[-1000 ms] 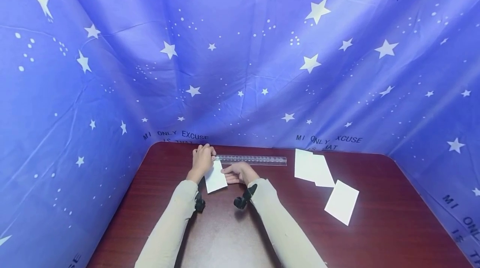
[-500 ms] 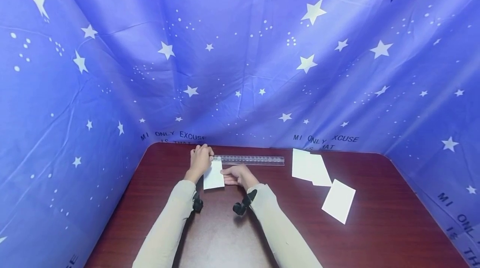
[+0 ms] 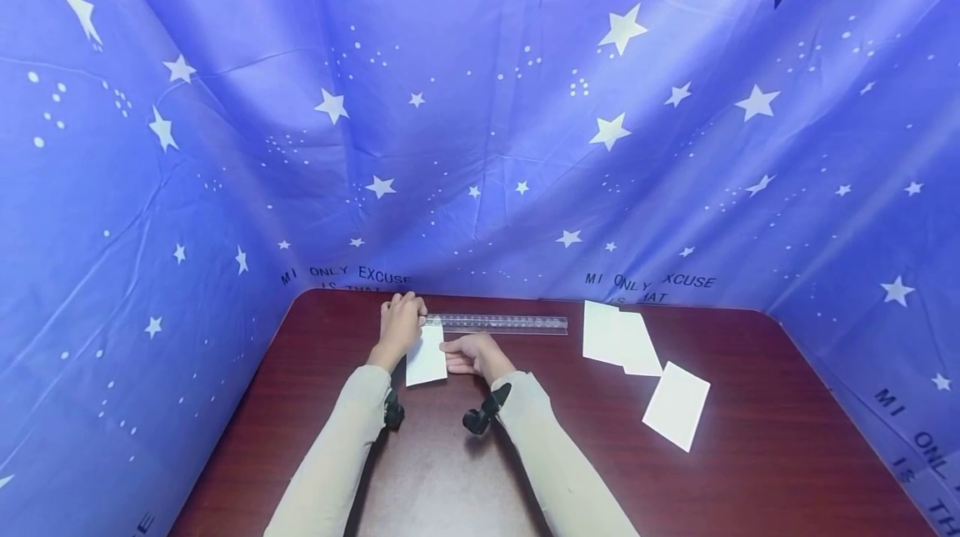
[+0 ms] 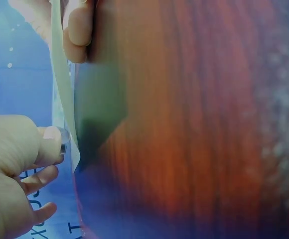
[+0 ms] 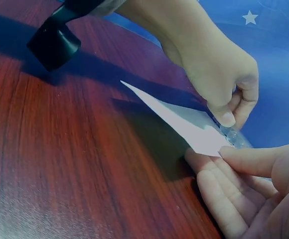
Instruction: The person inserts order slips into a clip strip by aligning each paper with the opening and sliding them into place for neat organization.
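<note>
A clear ruler (image 3: 517,324) lies along the far edge of the table. My left hand (image 3: 401,324) is at its left end, thumb and fingers pinching a small clear piece (image 4: 65,135) there; whether that piece belongs to the ruler, I cannot tell. Against the ruler's left part is a white sheet of paper (image 3: 425,362), its near end raised and casting a shadow on the table in the wrist views. My right hand (image 3: 476,353) pinches the sheet's right edge, thumb on top and fingers beneath. The left fingers partly hide the ruler's end.
Several white sheets (image 3: 641,345) lie to the right, some overlapping, with one sheet (image 3: 677,406) nearer the front. The reddish-brown table (image 3: 750,470) is bounded by a blue star-printed curtain (image 3: 480,103). A black wrist mount (image 3: 483,414) hangs below the right wrist.
The white sheet's near end has swung slightly left, so the sheet stands straighter to the ruler. Both hands keep their holds. The head view has shifted a little.
</note>
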Available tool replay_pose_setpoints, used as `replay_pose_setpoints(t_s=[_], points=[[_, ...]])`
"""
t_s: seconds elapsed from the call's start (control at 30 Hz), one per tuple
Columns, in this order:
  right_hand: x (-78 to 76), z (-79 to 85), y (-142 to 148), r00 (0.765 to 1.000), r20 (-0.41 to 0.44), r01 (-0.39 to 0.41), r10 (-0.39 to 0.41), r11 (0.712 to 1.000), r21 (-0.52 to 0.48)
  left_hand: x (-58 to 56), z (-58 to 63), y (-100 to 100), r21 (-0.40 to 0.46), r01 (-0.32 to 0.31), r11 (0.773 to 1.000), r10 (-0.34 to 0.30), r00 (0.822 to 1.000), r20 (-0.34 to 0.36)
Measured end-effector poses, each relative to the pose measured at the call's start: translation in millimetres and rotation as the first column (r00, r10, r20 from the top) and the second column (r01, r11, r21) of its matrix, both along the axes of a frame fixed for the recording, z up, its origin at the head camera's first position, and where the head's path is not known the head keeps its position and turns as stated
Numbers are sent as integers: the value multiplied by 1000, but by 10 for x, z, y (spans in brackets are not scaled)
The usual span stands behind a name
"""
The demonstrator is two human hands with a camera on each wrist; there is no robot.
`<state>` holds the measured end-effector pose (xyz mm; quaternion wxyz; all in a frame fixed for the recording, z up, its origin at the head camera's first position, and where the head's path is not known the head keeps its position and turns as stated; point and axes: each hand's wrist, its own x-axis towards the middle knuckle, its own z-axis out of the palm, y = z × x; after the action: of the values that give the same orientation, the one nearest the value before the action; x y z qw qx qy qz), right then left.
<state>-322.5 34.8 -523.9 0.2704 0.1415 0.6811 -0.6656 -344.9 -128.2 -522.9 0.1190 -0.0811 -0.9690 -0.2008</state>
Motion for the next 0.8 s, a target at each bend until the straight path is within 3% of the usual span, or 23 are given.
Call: replay_pose_setpoints(t_s=[0.37, 0.8], points=[[41, -16, -35, 995, -39, 88, -90, 995, -45, -2, -13, 11, -14, -4, 1000, 5, 1000, 11], [-38, 0, 58, 999, 50, -13, 16, 998, -61, -9, -5, 5, -13, -6, 1000, 6, 1000, 26]])
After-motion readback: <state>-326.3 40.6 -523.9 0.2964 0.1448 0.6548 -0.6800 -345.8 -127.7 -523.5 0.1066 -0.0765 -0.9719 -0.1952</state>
